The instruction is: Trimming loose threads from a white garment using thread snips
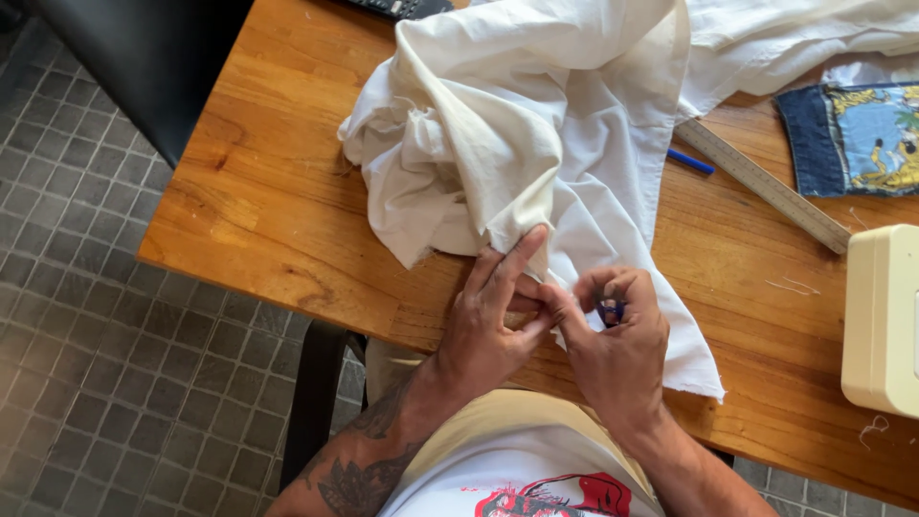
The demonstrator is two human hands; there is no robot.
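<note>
A crumpled cream-white cloth (pixel 517 124) lies across a wooden table (pixel 278 211). My left hand (pixel 488 325) pinches the cloth's folded edge near the table's front, index finger stretched up along the fold. My right hand (pixel 617 345) is curled just to the right of it, fingertips touching the left hand's fingers, and holds a small blue object (pixel 611 310) between thumb and fingers. What the object is cannot be made out. The cloth's lower corner (pixel 694 369) runs under and past my right hand.
A long metal ruler (pixel 766 187) and a blue pen (pixel 691 161) lie right of the cloth. A denim piece with a printed patch (pixel 852 139) sits at the far right, a cream machine body (pixel 881 321) below it. More white cloth (pixel 795 38) at the back. Tiled floor (pixel 105 354) left.
</note>
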